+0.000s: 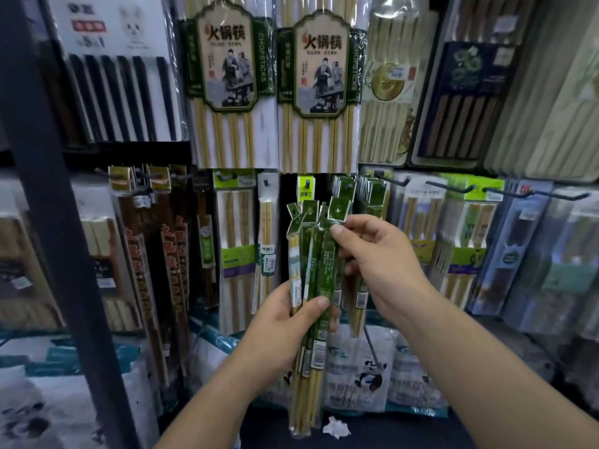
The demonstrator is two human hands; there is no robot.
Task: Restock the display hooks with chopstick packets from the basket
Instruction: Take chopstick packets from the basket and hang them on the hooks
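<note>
- L hand [285, 322] wraps round the middle of a bunch of green chopstick packets [316, 286], held upright in front of the lower hooks [393, 180].
- R hand [379, 257] pinches one packet near its top tab, thumb on the front.
- Hanging packets [372, 196] of the same green sit just behind; can't tell how many.
- Whole bunch not hung yet, so prob. plenty left. Basket not in view.

The left hand [285, 325], raised from near left, curls round the packets [319, 280] at mid-length, thumb across the front. The right hand [379, 264], higher and to the right, pinches a packet top between thumb and fingers.
</note>
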